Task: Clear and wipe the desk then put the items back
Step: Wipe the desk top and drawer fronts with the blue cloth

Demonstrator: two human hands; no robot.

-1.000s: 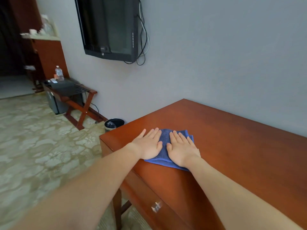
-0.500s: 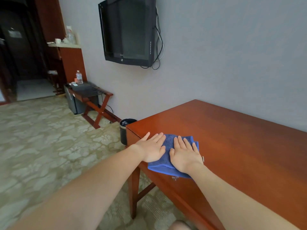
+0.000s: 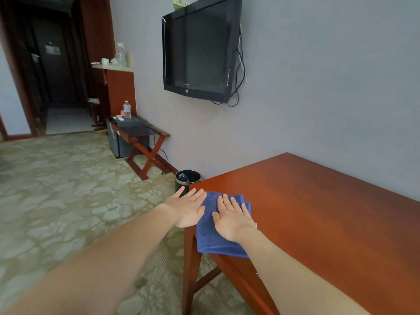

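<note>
The folded blue cloth (image 3: 211, 237) is pressed onto the table's (image 3: 318, 212) near left corner by the flat, straight-fingered left hand (image 3: 188, 209) and right hand (image 3: 231, 220), nothing gripped, the bare top stretching rightward past the right hand.

grey wall (image 3: 318, 87) | black TV (image 3: 200, 53) mounted | patterned carpet (image 3: 56, 189) | wooden luggage rack (image 3: 145, 135) | bin (image 3: 187, 178)

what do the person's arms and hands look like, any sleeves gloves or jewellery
The left forearm and right forearm are bare, with no sleeves in view up to the frame edge. The left hand and right hand wear no gloves, and no ring, watch or bracelet shows.
</note>
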